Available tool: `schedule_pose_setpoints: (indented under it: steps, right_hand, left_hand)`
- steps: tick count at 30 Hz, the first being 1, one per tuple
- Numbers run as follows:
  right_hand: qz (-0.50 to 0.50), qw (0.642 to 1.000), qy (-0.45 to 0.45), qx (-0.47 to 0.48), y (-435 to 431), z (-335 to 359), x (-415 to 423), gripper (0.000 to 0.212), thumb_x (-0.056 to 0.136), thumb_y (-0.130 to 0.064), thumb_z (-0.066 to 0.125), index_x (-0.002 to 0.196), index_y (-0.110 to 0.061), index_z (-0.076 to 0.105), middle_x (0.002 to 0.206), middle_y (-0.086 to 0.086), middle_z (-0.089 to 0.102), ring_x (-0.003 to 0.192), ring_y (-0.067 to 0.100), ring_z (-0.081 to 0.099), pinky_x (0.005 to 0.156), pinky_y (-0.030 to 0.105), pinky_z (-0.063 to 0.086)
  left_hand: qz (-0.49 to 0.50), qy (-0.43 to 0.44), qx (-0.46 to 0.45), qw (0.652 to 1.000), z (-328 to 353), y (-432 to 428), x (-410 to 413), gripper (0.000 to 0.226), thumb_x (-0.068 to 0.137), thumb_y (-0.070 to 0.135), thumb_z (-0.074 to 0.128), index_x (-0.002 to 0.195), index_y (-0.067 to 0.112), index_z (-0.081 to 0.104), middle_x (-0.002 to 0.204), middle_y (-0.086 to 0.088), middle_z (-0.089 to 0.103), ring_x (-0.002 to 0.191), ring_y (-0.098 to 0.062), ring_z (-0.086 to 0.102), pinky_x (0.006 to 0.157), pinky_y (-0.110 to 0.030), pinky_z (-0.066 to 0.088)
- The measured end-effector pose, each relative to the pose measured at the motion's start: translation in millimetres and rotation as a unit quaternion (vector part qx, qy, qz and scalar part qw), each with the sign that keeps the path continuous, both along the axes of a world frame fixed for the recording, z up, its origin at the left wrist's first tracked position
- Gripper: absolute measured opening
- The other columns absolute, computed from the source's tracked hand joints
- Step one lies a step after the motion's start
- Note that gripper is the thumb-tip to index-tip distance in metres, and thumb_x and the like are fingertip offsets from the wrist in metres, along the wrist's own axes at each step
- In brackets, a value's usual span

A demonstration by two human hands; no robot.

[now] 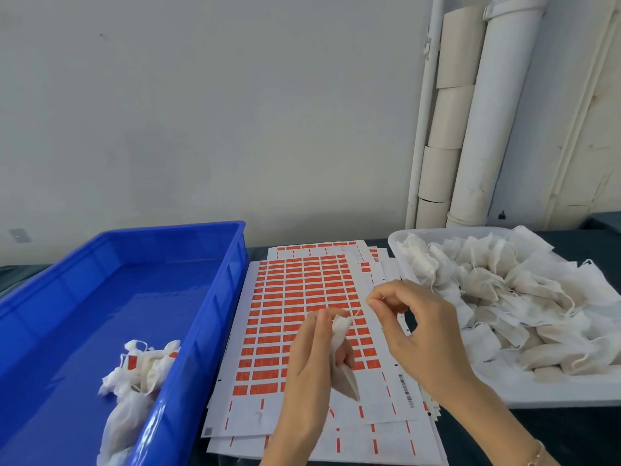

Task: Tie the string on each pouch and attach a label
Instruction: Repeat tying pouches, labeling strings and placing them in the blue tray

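We face a plain pale grey wall (201, 95) behind a dark worktop (571, 432)
In the right corner we see upright white pipes (497, 112), one thin and one thick, with beige rolls (450, 119) stacked end on end between them; low on the far left a small grey plate (19, 235) sits on the wall; the light is soft and even

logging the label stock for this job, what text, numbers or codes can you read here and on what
No text can be read.
Orange labels on the top sheet: print too small and blurred.
Barcode on the sheet's right margin: bars only, no legible digits.
Orange label on a pouch in the blue crate: blurred.
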State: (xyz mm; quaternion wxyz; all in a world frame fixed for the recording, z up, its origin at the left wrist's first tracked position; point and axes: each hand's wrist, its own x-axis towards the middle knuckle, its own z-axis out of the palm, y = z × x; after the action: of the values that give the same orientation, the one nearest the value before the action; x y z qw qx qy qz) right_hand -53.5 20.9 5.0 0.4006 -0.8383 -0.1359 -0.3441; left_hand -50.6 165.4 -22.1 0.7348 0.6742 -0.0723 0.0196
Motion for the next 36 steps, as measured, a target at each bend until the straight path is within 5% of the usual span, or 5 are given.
schedule_pose_setpoints:
  steps: [8,16,22,28,36]
  right_hand:
    - [-0.057,0.998,-0.024,-0.003,-6.9,6.8,12.6,0.009,0.081,-0.009,0.073,0.088,-0.012,0.068,0.084,-0.006,0.068,0.071,0.002,0.063,0.071,0.002,0.046]
    - [-0.014,1.0,0.005,0.008,-2.2,1.9,10.6,0.017,0.081,-0.033,0.062,0.088,-0.019,0.068,0.085,-0.013,0.066,0.076,0.001,0.063,0.075,0.002,0.045]
    - [0.056,0.988,0.143,-0.001,-5.2,-22.4,6.3,0.014,0.084,-0.032,0.066,0.089,-0.042,0.059,0.091,-0.025,0.064,0.093,-0.006,0.059,0.084,0.013,0.051]
    - [0.073,0.856,0.43,-0.277,-26.5,-68.2,-7.3,0.09,0.079,-0.058,0.065,0.144,-0.045,0.005,0.153,-0.021,0.007,0.143,0.006,0.01,0.118,0.038,0.016]
    - [0.049,0.892,0.351,-0.281,-34.8,-93.6,-12.7,0.06,0.092,-0.056,0.047,0.143,-0.049,0.017,0.152,-0.029,0.013,0.14,-0.004,0.014,0.117,0.025,0.014]
  left_hand:
    - [-0.032,-0.04,-0.042,0.998,14.2,-3.8,-9.5,0.024,0.082,0.038,0.062,0.1,0.023,0.067,0.065,0.003,0.069,0.055,-0.006,0.065,0.051,-0.012,0.048]
    - [0.08,-0.058,0.038,0.994,1.4,13.1,1.0,0.03,0.066,0.05,0.064,0.086,0.029,0.069,0.067,0.003,0.068,0.06,-0.009,0.064,0.053,-0.012,0.047]
    - [0.071,0.037,0.097,0.992,-31.5,36.1,15.4,0.009,0.085,0.031,0.067,0.087,0.023,0.068,0.058,0.003,0.065,0.05,-0.002,0.059,0.049,-0.008,0.044]
    - [0.074,0.136,0.155,0.976,-82.4,51.8,26.2,0.007,0.088,0.027,0.065,0.089,0.021,0.067,0.058,-0.001,0.065,0.048,-0.007,0.056,0.044,-0.015,0.045]
    - [0.117,0.181,0.099,0.971,-97.7,55.6,35.6,0.008,0.088,0.027,0.066,0.091,0.02,0.069,0.055,0.004,0.066,0.055,-0.012,0.062,0.06,-0.024,0.05]
